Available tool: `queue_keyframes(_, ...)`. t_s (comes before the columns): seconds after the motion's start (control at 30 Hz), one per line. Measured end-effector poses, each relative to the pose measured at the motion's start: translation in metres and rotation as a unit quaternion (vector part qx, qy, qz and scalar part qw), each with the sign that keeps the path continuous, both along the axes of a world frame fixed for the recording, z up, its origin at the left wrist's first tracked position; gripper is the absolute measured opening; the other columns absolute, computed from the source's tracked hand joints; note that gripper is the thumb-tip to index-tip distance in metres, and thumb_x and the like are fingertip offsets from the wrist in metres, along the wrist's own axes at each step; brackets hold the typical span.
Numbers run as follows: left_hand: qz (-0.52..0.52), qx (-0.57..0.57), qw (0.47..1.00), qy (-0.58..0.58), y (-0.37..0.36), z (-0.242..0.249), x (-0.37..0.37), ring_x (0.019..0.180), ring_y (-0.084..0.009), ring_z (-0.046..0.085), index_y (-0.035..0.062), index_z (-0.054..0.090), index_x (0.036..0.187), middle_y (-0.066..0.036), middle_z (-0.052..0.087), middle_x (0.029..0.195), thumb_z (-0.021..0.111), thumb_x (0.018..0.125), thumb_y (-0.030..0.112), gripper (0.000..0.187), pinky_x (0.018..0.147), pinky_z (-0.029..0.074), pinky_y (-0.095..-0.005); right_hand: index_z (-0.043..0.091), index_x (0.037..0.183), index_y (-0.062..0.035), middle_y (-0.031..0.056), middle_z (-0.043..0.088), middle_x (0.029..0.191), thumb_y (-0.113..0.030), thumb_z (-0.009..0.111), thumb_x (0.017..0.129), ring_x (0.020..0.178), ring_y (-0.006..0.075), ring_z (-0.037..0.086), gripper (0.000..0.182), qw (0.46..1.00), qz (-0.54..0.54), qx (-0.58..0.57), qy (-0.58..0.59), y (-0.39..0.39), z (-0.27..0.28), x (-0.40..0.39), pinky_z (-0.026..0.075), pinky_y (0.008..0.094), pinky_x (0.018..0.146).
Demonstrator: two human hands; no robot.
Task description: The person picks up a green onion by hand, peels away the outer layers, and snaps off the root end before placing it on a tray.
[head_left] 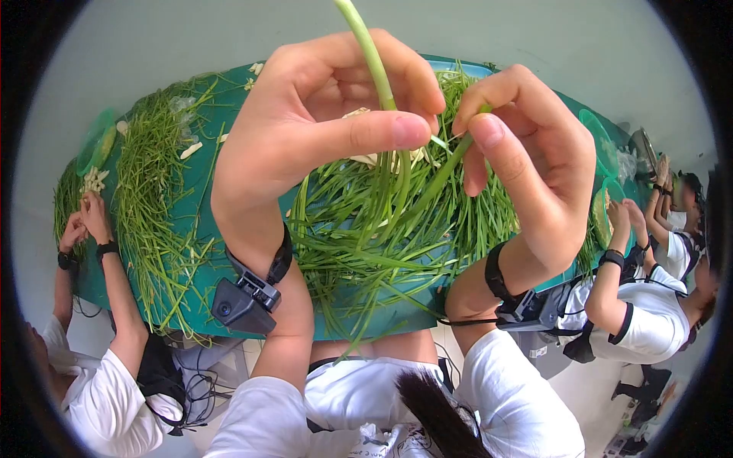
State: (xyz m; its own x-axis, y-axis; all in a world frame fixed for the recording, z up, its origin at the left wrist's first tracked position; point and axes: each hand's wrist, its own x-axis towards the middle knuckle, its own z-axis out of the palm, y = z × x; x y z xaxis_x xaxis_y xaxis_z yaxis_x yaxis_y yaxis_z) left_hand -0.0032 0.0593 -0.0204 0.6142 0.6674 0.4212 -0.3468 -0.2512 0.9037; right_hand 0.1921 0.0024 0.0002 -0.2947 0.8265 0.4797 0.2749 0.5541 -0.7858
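Note:
My left hand (328, 114) is closed round a thick, pale green leafy stalk (372, 57), thumb and index finger pinching it. The stalk's top rises past the upper edge of the view. Its narrow leaves hang below my thumb. My right hand (527, 145) pinches a long green leaf (447, 172) between thumb and index finger. A small whitish strand (440, 143) shows between the two sets of fingertips. Both hands are raised above a large pile of long, chive-like greens (397, 244) on the green table (366, 324).
More greens (153, 206) lie to the left, with pale scraps (191, 150) nearby. Green baskets stand at the left (97, 145) and right (613, 214). Other people's hands work at the left (92, 221) and right (622, 221). Wrist-strapped devices (244, 305) sit on my forearms.

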Motion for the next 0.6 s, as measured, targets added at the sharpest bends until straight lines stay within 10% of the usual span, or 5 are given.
queue_keyframes(0.6,-0.013,0.020,0.999,0.035,-0.0036,-0.0058,0.0069,0.071,-0.0065,0.053,-0.0040,0.060,0.104,-0.003,0.059,0.079,0.056,0.088,0.010,0.022,0.063,0.040,-0.0197,0.056,0.087,0.0053,0.0018,0.052,0.064,-0.009,0.049,0.091,0.046,0.0029,0.037,0.017,0.984,-0.117,0.115,0.073,-0.0068,0.0023,-0.0063,0.028,0.0172,0.045)
